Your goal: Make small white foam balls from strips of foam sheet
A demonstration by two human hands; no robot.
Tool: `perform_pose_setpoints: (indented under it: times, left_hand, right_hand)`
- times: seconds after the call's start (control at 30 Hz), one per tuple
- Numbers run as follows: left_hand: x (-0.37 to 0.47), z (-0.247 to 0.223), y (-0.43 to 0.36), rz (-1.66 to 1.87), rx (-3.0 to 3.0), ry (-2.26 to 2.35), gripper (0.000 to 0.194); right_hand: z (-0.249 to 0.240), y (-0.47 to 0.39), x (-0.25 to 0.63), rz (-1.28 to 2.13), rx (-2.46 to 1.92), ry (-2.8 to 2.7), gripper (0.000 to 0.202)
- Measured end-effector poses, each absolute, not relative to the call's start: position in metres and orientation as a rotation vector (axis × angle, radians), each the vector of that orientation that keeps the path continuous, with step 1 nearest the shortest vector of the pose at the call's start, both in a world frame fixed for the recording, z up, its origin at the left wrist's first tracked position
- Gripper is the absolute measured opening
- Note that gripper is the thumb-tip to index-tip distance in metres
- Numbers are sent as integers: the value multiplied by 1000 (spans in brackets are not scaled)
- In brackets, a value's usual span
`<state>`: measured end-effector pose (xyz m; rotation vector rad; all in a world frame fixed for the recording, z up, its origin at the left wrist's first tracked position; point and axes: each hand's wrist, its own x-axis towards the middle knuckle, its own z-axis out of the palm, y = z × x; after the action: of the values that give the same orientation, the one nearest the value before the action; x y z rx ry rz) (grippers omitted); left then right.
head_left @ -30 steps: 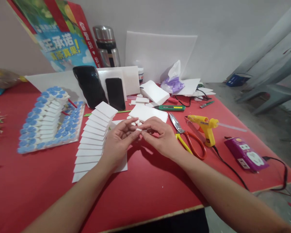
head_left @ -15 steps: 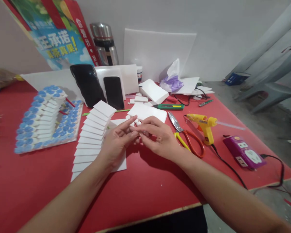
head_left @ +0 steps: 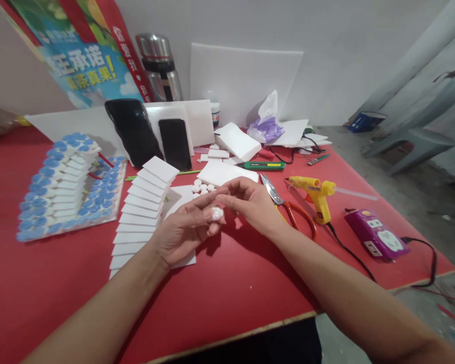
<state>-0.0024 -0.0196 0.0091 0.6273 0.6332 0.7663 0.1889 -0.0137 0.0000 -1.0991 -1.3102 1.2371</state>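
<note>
Between the thumb and fingers of my left hand (head_left: 185, 224) is a small white rolled piece (head_left: 217, 214). My right hand (head_left: 249, 203) is just beside it, thumb and fingertips pressed together near the left fingertips; whatever they hold is too small to make out. Several small white pieces (head_left: 202, 188) lie behind my hands. To the left, white cards (head_left: 136, 220) are fanned like steps on a white board (head_left: 182, 196), which my left hand partly hides. Further left stands a white stepped model covered with blue rolled pieces (head_left: 41, 202).
On the red table (head_left: 227, 303), scissors (head_left: 299, 217), a yellow glue gun (head_left: 318, 194) and a purple power socket (head_left: 377, 235) lie at the right. A green cutter (head_left: 263, 166), white foam blocks (head_left: 237, 141) and two phones (head_left: 174, 143) are behind. A steel flask (head_left: 159, 65) stands at the back.
My hands have parted slightly, and the white rolled piece now shows in my left hand. More of the small white pieces behind shows. The whole view has shifted a little.
</note>
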Motion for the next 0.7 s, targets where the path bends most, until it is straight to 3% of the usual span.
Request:
perform_pose_setpoints:
  times: [0.53, 0.7]
  left_hand:
    - [-2, 5, -20, 765, 686, 691, 45]
    - [-2, 1, -20, 772, 736, 701, 49]
  right_hand:
    - [3, -16, 192, 1420, -946, -1257, 41]
    - [2, -16, 190, 1317, -1028, -1352, 42]
